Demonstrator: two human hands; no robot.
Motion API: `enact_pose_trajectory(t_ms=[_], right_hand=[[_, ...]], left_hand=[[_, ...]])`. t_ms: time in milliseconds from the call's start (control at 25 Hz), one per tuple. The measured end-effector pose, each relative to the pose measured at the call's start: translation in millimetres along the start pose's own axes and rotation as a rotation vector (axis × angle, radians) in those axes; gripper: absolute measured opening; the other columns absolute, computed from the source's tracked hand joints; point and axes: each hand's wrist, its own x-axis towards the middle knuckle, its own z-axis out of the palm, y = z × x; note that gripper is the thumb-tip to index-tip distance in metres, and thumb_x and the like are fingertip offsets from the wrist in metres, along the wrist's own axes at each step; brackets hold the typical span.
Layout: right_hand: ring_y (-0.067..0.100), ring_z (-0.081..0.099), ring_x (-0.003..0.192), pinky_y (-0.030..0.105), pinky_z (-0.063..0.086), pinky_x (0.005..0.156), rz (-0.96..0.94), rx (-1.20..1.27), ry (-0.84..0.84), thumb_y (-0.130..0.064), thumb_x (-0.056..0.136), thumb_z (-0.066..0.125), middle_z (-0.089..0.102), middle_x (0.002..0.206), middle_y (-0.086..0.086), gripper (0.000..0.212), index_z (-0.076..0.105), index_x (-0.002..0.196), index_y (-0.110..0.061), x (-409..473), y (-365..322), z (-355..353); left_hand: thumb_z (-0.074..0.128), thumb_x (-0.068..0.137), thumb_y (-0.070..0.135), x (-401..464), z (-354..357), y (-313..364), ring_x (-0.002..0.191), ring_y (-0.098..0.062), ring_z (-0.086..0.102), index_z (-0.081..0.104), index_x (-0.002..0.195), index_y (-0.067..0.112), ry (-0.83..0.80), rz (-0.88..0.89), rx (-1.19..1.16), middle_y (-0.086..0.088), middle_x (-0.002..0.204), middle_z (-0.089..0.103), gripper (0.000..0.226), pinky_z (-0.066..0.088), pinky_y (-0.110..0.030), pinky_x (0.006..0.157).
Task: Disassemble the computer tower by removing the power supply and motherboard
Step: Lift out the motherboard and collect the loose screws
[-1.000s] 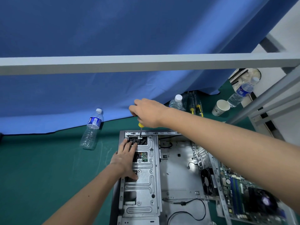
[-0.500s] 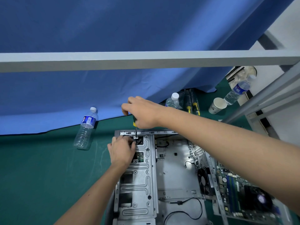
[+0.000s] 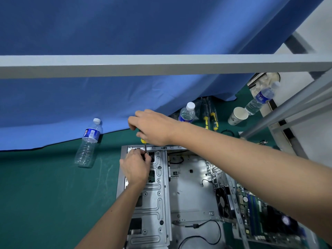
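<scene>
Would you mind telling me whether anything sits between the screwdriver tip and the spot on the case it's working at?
Nothing visible blocks it. The right hand holds the screwdriver upright, its shaft reaching the far left corner of the computer case. The left hand sits right beside the tip, fingers hiding the exact contact point.

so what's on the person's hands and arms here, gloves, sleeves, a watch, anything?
Nothing is worn. The left hand and right hand are both bare, with no gloves and no rings on the fingers that show. Both forearms are bare as far as the frame reaches, with no sleeve edge in view. No watch, wrist strap or band shows at either wrist, and there are no visible markings.
</scene>
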Motion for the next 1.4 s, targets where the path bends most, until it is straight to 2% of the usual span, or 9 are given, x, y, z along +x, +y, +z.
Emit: enact_pose_trajectory(t_ms=[240, 440, 560, 720, 920, 1080, 1160, 1280, 1400], right_hand=[[0.024, 0.042, 0.095, 0.034, 0.037, 0.078, -0.026, 0.054, -0.002, -0.014, 0.097, 0.050, 0.051, 0.110, 0.003, 0.021, 0.050, 0.118, -0.015, -3.7, 2.4, -3.0], [0.025, 0.044, 0.097, 0.029, 0.030, 0.075, -0.041, 0.032, 0.049, -0.016, 0.098, 0.051, 0.051, 0.113, 0.004, 0.021, 0.049, 0.119, -0.014, -10.1, 2.4, 3.0], [0.025, 0.044, 0.099, 0.034, 0.039, 0.083, -0.044, 0.012, 0.077, -0.014, 0.097, 0.051, 0.051, 0.112, 0.004, 0.021, 0.049, 0.118, -0.014, -13.9, 0.9, 0.5], [0.023, 0.041, 0.095, 0.035, 0.039, 0.081, -0.023, 0.045, 0.171, -0.012, 0.097, 0.051, 0.049, 0.105, 0.001, 0.020, 0.050, 0.117, -0.014, -24.3, 6.5, -10.5], [0.021, 0.049, 0.100, 0.036, 0.040, 0.087, 0.244, 0.380, 0.354, -0.014, 0.093, 0.056, 0.055, 0.106, 0.001, 0.015, 0.054, 0.108, -0.015, -56.6, 33.5, -9.8], [0.013, 0.052, 0.072, 0.031, 0.037, 0.068, 0.473, 0.578, 0.456, -0.020, 0.092, 0.061, 0.056, 0.095, -0.009, 0.008, 0.056, 0.098, -0.022, -82.7, 52.5, 11.4], [0.013, 0.052, 0.063, 0.031, 0.041, 0.062, 0.590, 0.661, 0.536, -0.024, 0.090, 0.064, 0.060, 0.093, -0.009, 0.009, 0.055, 0.090, -0.027, -91.9, 60.1, 22.5], [0.016, 0.063, 0.063, 0.044, 0.057, 0.076, 0.782, 0.972, 0.646, -0.023, 0.090, 0.066, 0.060, 0.095, -0.011, 0.009, 0.058, 0.088, -0.022, -104.6, 68.7, 38.7], [0.009, 0.065, 0.064, 0.048, 0.057, 0.083, 0.917, 1.194, 0.639, -0.024, 0.091, 0.068, 0.059, 0.100, -0.008, 0.011, 0.061, 0.093, -0.015, -118.3, 69.9, 58.5]], left_hand=[[0.059, 0.084, 0.026, -2.7, 6.2, 9.9, 0.079, -0.024, 0.059, 0.069, 0.081, 0.016, 0.030, -0.095, 0.002, -0.004, 0.079, 0.067, 0.014, 0.022, -0.035, 0.071], [0.057, 0.087, 0.025, -7.0, 13.1, 16.8, 0.085, -0.027, 0.061, 0.071, 0.090, 0.016, 0.056, -0.201, -0.026, -0.007, 0.087, 0.069, 0.017, 0.026, -0.038, 0.077], [0.055, 0.086, 0.026, -3.7, 13.1, 20.1, 0.087, -0.028, 0.062, 0.070, 0.090, 0.017, 0.027, -0.229, -0.040, -0.008, 0.089, 0.070, 0.017, 0.028, -0.038, 0.079], [0.055, 0.087, 0.026, -3.6, 11.7, 16.8, 0.083, -0.027, 0.062, 0.070, 0.087, 0.018, 0.021, -0.229, -0.068, -0.006, 0.086, 0.070, 0.016, 0.029, -0.036, 0.079], [0.056, 0.090, 0.026, -2.5, 6.1, 10.5, 0.070, -0.026, 0.056, 0.064, 0.080, 0.022, 0.010, -0.168, -0.078, -0.004, 0.080, 0.070, 0.013, 0.024, -0.034, 0.073], [0.056, 0.090, 0.026, -3.0, 6.9, 9.2, 0.069, -0.024, 0.054, 0.062, 0.079, 0.023, 0.013, -0.151, -0.077, -0.004, 0.080, 0.069, 0.013, 0.024, -0.034, 0.073], [0.056, 0.091, 0.025, -2.8, 7.0, 9.0, 0.068, -0.023, 0.051, 0.060, 0.078, 0.024, 0.015, -0.142, -0.086, -0.004, 0.080, 0.069, 0.013, 0.023, -0.034, 0.073], [0.055, 0.092, 0.023, -3.0, 6.6, 9.0, 0.068, -0.022, 0.049, 0.059, 0.078, 0.023, 0.032, -0.140, -0.091, -0.005, 0.082, 0.069, 0.014, 0.023, -0.034, 0.074], [0.052, 0.095, 0.023, -4.2, 6.9, 8.8, 0.073, -0.024, 0.055, 0.066, 0.089, 0.017, 0.027, -0.129, -0.073, -0.005, 0.086, 0.069, 0.017, 0.024, -0.034, 0.075]])
